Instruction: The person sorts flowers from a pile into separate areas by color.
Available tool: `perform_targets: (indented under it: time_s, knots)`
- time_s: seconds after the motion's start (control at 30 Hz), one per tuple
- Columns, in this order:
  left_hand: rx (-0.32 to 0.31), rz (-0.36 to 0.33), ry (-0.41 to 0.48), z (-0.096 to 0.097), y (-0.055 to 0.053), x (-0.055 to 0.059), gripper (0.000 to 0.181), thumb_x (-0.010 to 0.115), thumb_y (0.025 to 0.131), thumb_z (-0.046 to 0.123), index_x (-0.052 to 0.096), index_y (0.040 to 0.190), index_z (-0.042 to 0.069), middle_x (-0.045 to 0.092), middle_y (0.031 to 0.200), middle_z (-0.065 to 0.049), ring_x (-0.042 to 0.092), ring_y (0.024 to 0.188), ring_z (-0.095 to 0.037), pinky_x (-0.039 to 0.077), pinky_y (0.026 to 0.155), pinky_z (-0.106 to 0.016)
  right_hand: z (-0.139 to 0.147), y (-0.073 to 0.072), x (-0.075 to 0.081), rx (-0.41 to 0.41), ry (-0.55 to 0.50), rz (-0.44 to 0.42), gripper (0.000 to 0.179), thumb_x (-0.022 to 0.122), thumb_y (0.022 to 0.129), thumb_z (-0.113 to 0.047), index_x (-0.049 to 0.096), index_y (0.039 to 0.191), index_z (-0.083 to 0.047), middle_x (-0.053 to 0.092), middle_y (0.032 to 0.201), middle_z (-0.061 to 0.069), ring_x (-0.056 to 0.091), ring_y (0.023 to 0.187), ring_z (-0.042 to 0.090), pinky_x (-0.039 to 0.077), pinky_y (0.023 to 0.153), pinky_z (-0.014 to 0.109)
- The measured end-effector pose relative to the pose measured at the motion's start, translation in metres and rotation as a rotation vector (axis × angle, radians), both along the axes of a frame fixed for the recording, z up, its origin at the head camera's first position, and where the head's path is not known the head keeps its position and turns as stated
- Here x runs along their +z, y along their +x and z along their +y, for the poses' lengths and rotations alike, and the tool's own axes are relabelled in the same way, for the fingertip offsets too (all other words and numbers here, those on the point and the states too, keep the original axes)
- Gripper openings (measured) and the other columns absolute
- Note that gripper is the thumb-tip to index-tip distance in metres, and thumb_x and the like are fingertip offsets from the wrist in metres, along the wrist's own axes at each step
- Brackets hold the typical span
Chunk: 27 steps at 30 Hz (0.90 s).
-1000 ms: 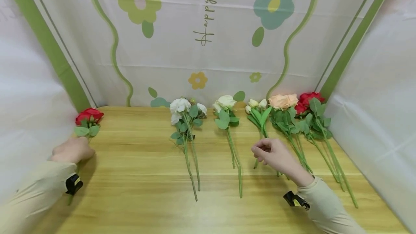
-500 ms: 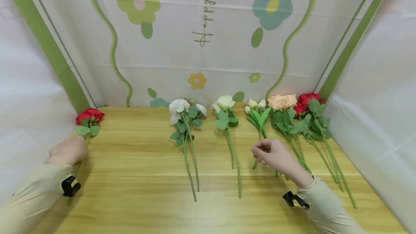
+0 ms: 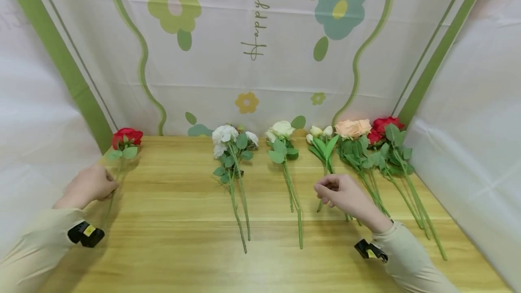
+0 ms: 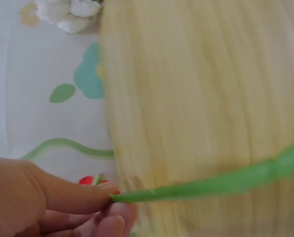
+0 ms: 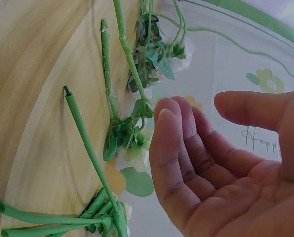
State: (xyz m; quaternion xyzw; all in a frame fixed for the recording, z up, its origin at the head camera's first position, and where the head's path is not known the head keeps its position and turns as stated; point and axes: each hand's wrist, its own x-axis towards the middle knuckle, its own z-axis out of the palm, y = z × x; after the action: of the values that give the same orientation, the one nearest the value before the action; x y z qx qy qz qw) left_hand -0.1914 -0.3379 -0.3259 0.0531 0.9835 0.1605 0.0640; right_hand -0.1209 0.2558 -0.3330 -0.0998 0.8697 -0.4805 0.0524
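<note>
At the left of the head view, my left hand (image 3: 89,186) pinches the green stem of a red rose (image 3: 128,138), whose bloom points away from me. The left wrist view shows this stem (image 4: 206,186) between thumb and fingers, with a bit of red behind the thumb. Above the stems of the white tulips (image 3: 329,146) hovers my right hand (image 3: 346,196). Its fingers are loosely curled with a gap to the thumb, and the palm holds nothing in the right wrist view. Part of the tulip stems lies hidden behind that hand.
White flowers (image 3: 224,135), a cream rose (image 3: 282,129), peach blooms (image 3: 353,128) and red flowers (image 3: 384,126) lie along the back of the wooden table (image 3: 163,257). Their stems point toward me. A printed cloth (image 3: 211,67) rises behind, with white sheeting at both sides.
The red rose has shifted right, its bloom now further from the left sheet. My left hand first drew slightly left, then moved back right, the stem still pinched. The right hand stays put.
</note>
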Motion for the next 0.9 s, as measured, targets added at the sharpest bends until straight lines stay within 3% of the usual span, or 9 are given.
perform_targets:
  time_s: [0.17, 0.33, 0.4, 0.53, 0.73, 0.9]
  knots:
    - [-0.04, 0.144, 0.022, 0.013, 0.003, 0.004, 0.04, 0.056, 0.097, 0.018, 0.053, 0.057, 0.014, 0.052, 0.052, 0.005, 0.042, 0.047, -0.013, 0.035, 0.054, -0.035, 0.0, 0.0, -0.002, 0.001, -0.001, -0.006, 0.025, 0.061, 0.1, -0.022, 0.066, 0.105, 0.002, 0.065, 0.087, 0.012, 0.063, 0.077, 0.033, 0.055, 0.064, 0.039]
    - [-0.025, 0.242, 0.094, 0.028, 0.004, 0.007, 0.029, 0.061, 0.097, 0.021, 0.073, 0.08, 0.001, 0.065, 0.061, 0.003, 0.06, 0.054, -0.014, 0.049, 0.065, -0.048, -0.002, 0.0, -0.003, -0.006, 0.004, -0.018, 0.023, 0.062, 0.099, -0.022, 0.067, 0.102, 0.0, 0.065, 0.089, 0.016, 0.063, 0.079, 0.037, 0.055, 0.066, 0.043]
    - [-0.009, 0.282, 0.135, 0.036, 0.006, 0.009, 0.028, 0.063, 0.097, 0.023, 0.075, 0.086, 0.0, 0.067, 0.063, 0.003, 0.064, 0.057, -0.014, 0.052, 0.063, -0.045, -0.002, 0.0, -0.004, -0.007, 0.004, -0.017, 0.023, 0.062, 0.099, -0.022, 0.067, 0.102, 0.0, 0.065, 0.089, 0.016, 0.063, 0.079, 0.037, 0.055, 0.066, 0.043]
    - [-0.004, 0.359, 0.201, 0.053, 0.01, 0.013, 0.03, 0.062, 0.098, 0.027, 0.074, 0.081, 0.006, 0.067, 0.064, 0.002, 0.065, 0.058, -0.014, 0.048, 0.051, -0.031, -0.004, 0.0, -0.004, 0.004, -0.002, -0.012, 0.023, 0.061, 0.1, -0.022, 0.066, 0.102, 0.0, 0.065, 0.089, 0.015, 0.063, 0.079, 0.036, 0.055, 0.067, 0.043]
    - [-0.025, 0.41, 0.365, 0.089, 0.016, 0.019, 0.034, 0.065, 0.097, 0.034, 0.075, 0.095, 0.002, 0.071, 0.072, -0.003, 0.068, 0.062, -0.018, 0.053, 0.051, -0.03, -0.009, 0.001, -0.003, 0.0, 0.008, -0.006, 0.022, 0.061, 0.1, -0.023, 0.067, 0.102, -0.001, 0.066, 0.088, 0.012, 0.063, 0.079, 0.036, 0.055, 0.067, 0.044]
    - [-0.062, 0.402, 0.496, 0.126, 0.025, 0.022, 0.037, 0.069, 0.093, 0.038, 0.076, 0.1, 0.003, 0.071, 0.074, -0.003, 0.069, 0.063, -0.018, 0.055, 0.054, -0.03, -0.018, -0.002, 0.002, 0.004, -0.001, 0.01, 0.022, 0.062, 0.099, -0.024, 0.067, 0.102, -0.003, 0.067, 0.089, 0.012, 0.064, 0.08, 0.037, 0.055, 0.067, 0.045]
